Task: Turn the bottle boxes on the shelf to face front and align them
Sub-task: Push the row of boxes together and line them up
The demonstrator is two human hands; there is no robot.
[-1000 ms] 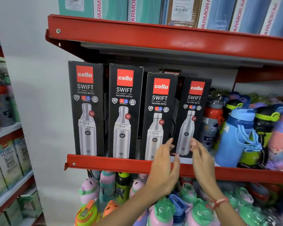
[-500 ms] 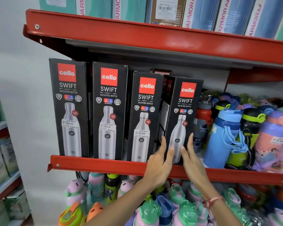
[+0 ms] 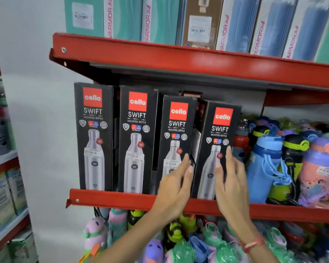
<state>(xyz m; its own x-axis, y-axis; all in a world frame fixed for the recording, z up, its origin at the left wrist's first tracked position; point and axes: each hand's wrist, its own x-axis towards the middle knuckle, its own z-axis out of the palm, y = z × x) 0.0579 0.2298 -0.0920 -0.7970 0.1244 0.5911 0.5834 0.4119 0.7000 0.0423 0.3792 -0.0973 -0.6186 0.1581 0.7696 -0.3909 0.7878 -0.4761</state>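
- Black bottle boxes (image 3: 137, 139) stood in a row on red shelf (image 3: 110, 199), four facing front.
- Left hand (image 3: 174, 188) spread flat, fingers against third box (image 3: 176, 137).
- Right hand (image 3: 231, 185) spread flat on fourth box (image 3: 216, 149), rightmost, slightly angled.

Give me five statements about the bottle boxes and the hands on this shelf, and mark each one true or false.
1. Four black bottle boxes stand along the front of the middle shelf. True.
2. The left hand lies on the leftmost box. False: it rests against the third box, at its lower right edge.
3. The right hand lies flat on the front of the rightmost box. True.
4. The rightmost box stands square with the other three. False: it is turned at an angle, and a gap opens between it and the third box.
5. The right wrist is bare. False: a red thread bracelet is tied around it.
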